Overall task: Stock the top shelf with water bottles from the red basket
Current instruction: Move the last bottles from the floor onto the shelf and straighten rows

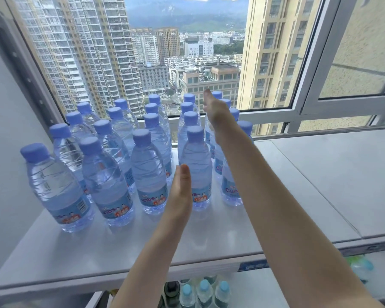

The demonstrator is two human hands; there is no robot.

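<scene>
Several clear water bottles with blue caps [147, 170] stand upright in rows on the white top shelf [231, 230], before a window. My left hand [181, 192] lies flat with straight fingers between two front bottles, its edge against the bottle [197, 165] on its right. My right hand [216, 111] reaches far back with straight fingers, alongside the rightmost row of bottles [230, 187]. Neither hand holds a bottle. The red basket is out of view.
The shelf top continues to the right as a white surface [331, 174]. A window sill and open window frame [309, 107] run behind the bottles. A grey wall [7, 130] closes the left side. More bottles [205, 292] stand on a lower shelf.
</scene>
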